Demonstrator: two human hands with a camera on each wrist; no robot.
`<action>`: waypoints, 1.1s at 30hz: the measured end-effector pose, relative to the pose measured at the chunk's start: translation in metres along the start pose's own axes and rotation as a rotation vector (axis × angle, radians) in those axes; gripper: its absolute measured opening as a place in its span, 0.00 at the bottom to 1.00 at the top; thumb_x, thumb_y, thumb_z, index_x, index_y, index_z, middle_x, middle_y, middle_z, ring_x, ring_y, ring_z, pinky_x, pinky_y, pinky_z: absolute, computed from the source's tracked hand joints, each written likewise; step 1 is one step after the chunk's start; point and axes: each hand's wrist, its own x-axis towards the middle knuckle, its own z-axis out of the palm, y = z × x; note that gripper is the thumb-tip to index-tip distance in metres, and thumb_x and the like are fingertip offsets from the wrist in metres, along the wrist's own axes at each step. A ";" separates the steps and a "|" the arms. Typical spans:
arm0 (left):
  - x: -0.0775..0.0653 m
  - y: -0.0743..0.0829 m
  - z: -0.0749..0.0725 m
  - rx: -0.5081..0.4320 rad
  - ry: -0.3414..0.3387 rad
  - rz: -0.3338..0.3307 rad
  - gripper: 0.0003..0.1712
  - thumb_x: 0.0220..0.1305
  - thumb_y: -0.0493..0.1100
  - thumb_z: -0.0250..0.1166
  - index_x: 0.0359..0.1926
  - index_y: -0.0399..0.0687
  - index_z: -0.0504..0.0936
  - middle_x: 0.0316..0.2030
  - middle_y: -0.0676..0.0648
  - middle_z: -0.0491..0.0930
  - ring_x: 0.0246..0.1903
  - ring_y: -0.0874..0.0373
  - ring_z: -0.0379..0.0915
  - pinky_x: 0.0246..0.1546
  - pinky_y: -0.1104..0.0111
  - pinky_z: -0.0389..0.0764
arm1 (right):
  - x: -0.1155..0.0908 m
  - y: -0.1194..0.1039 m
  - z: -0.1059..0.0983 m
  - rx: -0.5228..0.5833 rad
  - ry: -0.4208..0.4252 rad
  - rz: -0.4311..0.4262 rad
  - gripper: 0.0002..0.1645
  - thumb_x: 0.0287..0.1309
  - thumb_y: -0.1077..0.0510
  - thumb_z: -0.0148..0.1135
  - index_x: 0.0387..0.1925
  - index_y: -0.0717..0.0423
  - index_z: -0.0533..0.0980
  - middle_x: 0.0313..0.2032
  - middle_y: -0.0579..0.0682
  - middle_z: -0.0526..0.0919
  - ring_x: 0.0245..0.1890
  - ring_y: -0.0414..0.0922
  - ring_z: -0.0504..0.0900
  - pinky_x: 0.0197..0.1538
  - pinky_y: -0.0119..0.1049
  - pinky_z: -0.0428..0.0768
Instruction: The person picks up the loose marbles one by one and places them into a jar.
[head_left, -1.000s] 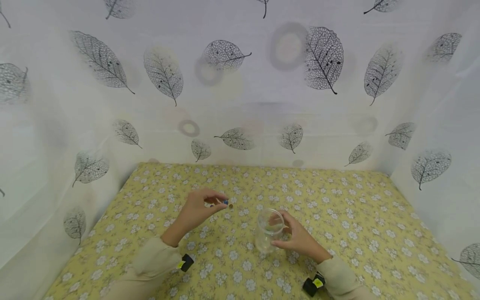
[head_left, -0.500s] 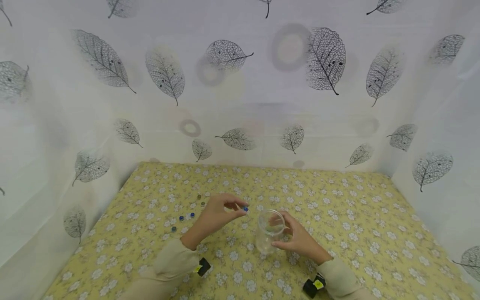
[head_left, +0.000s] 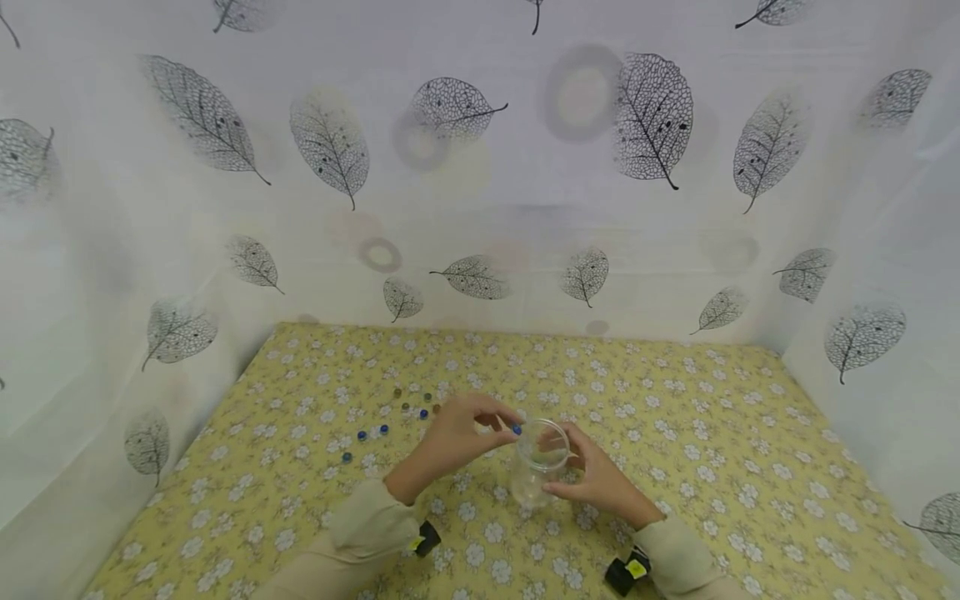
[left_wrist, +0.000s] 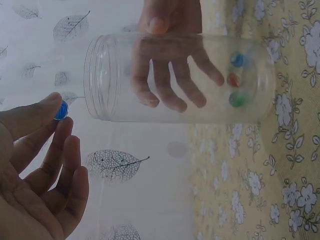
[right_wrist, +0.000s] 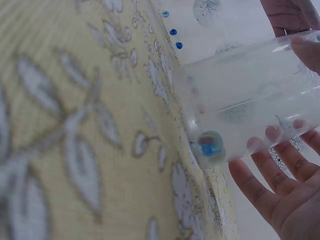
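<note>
A blue marble (left_wrist: 61,110) is pinched between the thumb and fingertips of my left hand (head_left: 472,429), just outside the mouth of a clear jar (left_wrist: 150,80). My right hand (head_left: 596,475) curls round the jar's far side and keeps it upright on the table. Through the jar wall, in the left wrist view, a blue marble (left_wrist: 238,60), a red one (left_wrist: 233,80) and a green one (left_wrist: 237,99) lie at the bottom. The right wrist view shows a clear marble with a blue swirl (right_wrist: 210,144) at the jar's base.
Several loose marbles lie on the flowered tablecloth (head_left: 712,467) left of the left hand, among them a blue marble (head_left: 384,429) and a dark teal marble (head_left: 347,457). A white leaf-print curtain (head_left: 480,200) encloses the table at the back and sides.
My left hand has carried the blue marble rightward from beside the loose marbles to the jar's rim, uncovering more marbles on the cloth. The right hand and jar have stayed put.
</note>
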 end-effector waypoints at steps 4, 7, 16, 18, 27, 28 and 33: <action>0.001 0.001 0.004 -0.008 -0.007 0.008 0.11 0.56 0.42 0.69 0.42 0.50 0.86 0.39 0.52 0.84 0.33 0.64 0.78 0.42 0.64 0.81 | 0.000 0.000 0.000 -0.001 0.001 -0.007 0.39 0.54 0.63 0.66 0.64 0.61 0.58 0.58 0.61 0.69 0.56 0.62 0.71 0.52 0.37 0.79; 0.002 0.001 0.006 -0.004 -0.018 -0.005 0.11 0.56 0.42 0.68 0.42 0.51 0.85 0.39 0.53 0.84 0.33 0.66 0.77 0.43 0.66 0.81 | 0.000 0.000 0.000 0.003 0.000 -0.004 0.38 0.54 0.63 0.66 0.64 0.58 0.59 0.58 0.61 0.69 0.57 0.62 0.71 0.53 0.39 0.79; 0.004 0.004 0.010 -0.015 -0.066 -0.020 0.11 0.56 0.43 0.68 0.42 0.52 0.85 0.40 0.53 0.84 0.33 0.67 0.77 0.42 0.61 0.81 | -0.001 0.001 0.000 0.006 -0.004 0.010 0.37 0.55 0.62 0.65 0.64 0.51 0.60 0.58 0.60 0.68 0.57 0.62 0.70 0.53 0.44 0.78; 0.004 0.004 0.011 -0.008 -0.074 -0.020 0.11 0.56 0.43 0.68 0.42 0.52 0.85 0.40 0.53 0.84 0.33 0.68 0.77 0.42 0.64 0.81 | -0.001 0.001 0.000 0.002 -0.003 0.009 0.37 0.55 0.61 0.65 0.64 0.51 0.60 0.58 0.60 0.69 0.57 0.62 0.70 0.53 0.41 0.79; 0.004 0.003 0.015 0.025 -0.078 0.010 0.11 0.56 0.42 0.68 0.42 0.50 0.85 0.40 0.52 0.84 0.33 0.64 0.77 0.40 0.63 0.81 | -0.001 0.001 0.000 0.004 -0.001 0.006 0.38 0.55 0.61 0.66 0.65 0.51 0.59 0.58 0.60 0.69 0.57 0.62 0.70 0.53 0.36 0.78; 0.004 0.003 0.015 0.027 -0.077 0.008 0.11 0.57 0.42 0.68 0.42 0.51 0.85 0.40 0.52 0.84 0.33 0.65 0.77 0.41 0.63 0.81 | -0.001 0.001 0.000 0.005 -0.002 0.009 0.39 0.55 0.61 0.66 0.65 0.51 0.59 0.58 0.59 0.69 0.57 0.61 0.70 0.53 0.36 0.78; 0.005 0.004 0.015 0.037 -0.072 0.008 0.11 0.57 0.43 0.67 0.42 0.53 0.85 0.40 0.53 0.84 0.34 0.64 0.77 0.41 0.62 0.81 | -0.001 0.001 -0.001 0.004 -0.007 0.014 0.39 0.56 0.60 0.65 0.66 0.50 0.58 0.59 0.59 0.69 0.57 0.60 0.71 0.53 0.36 0.79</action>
